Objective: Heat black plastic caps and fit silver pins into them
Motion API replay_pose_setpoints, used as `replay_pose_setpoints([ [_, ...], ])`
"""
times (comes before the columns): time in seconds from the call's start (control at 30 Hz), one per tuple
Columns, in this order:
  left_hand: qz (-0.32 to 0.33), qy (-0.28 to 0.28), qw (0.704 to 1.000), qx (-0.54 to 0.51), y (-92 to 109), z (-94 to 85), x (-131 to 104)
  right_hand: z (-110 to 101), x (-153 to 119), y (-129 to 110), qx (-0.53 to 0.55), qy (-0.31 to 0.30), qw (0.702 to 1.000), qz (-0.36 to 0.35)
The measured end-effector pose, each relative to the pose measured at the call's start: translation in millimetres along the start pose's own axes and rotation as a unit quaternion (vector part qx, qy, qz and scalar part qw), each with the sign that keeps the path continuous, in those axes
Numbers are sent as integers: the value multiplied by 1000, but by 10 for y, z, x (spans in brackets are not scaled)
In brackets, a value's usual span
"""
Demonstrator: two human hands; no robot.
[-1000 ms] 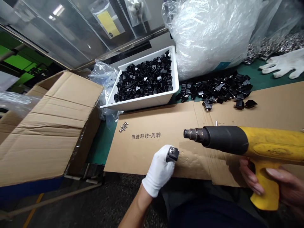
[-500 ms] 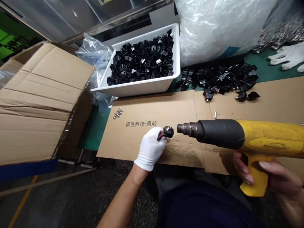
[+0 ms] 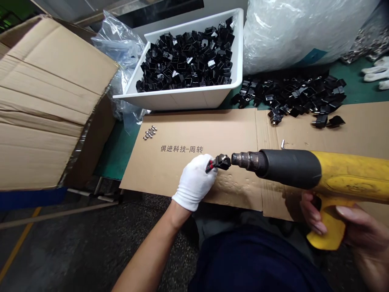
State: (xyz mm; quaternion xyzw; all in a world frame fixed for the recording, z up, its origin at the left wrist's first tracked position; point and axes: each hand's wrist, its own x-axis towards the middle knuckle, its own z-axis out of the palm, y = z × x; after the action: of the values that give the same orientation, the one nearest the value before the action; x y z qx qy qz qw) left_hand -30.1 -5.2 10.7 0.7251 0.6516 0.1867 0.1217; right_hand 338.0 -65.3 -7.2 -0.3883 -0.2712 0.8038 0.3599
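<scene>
Closer together than in the earlier frame, the black piece (image 3: 223,162) and the dark, stepped nozzle (image 3: 247,159) of the yellow heat gun (image 3: 355,172) now all but meet; whether they touch, I cannot tell. Nearest, at the bottom, is dark blue clothing (image 3: 255,259). At the near right, the bare right hand (image 3: 360,231) is wrapped around the gun's handle, the nozzle pointing left. Left of it, the white-gloved left hand (image 3: 196,180) is closed on a narrow red-and-black tool or grip (image 3: 210,166), with the black piece at its right end, above the cardboard sheet (image 3: 158,174). Farther off on the sheet lie small metal pieces (image 3: 150,132) at left and a bent metal key (image 3: 283,144) at right, just beyond the gun. At the left stands a cardboard box (image 3: 45,101). Beyond the sheet, on the green table (image 3: 114,142), are a white tray (image 3: 182,99) full of black parts (image 3: 188,61), crumpled clear plastic (image 3: 120,48) to its left, and a loose black heap (image 3: 294,95) to its right. Farther right are a big clear bag (image 3: 298,36) and a white glove (image 3: 378,73).
</scene>
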Motion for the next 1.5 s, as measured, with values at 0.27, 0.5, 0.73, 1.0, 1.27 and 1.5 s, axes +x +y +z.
replay_pose_setpoints([
  [0.27,-2,-4,1000,-2,1,-3,-5,5,-4,3,-8,-8,1000,-1],
  [0.5,2,-7,1000,-12,-16,3,-12,8,-9,-10,-2,-10,1000,9],
  [0.73,3,-9,1000,-7,-11,-2,-4,-24,1,0,-13,-12,1000,-1],
  [1.0,1,-14,1000,-5,-9,-1,-5,36,-23,-7,2,13,1000,7],
  [1.27,2,-14,1000,-13,-14,1,-6,-23,-8,-3,-8,-8,1000,1],
  [1.5,3,-17,1000,-18,-16,-2,-8,-4,-13,-8,-9,4,1000,4],
])
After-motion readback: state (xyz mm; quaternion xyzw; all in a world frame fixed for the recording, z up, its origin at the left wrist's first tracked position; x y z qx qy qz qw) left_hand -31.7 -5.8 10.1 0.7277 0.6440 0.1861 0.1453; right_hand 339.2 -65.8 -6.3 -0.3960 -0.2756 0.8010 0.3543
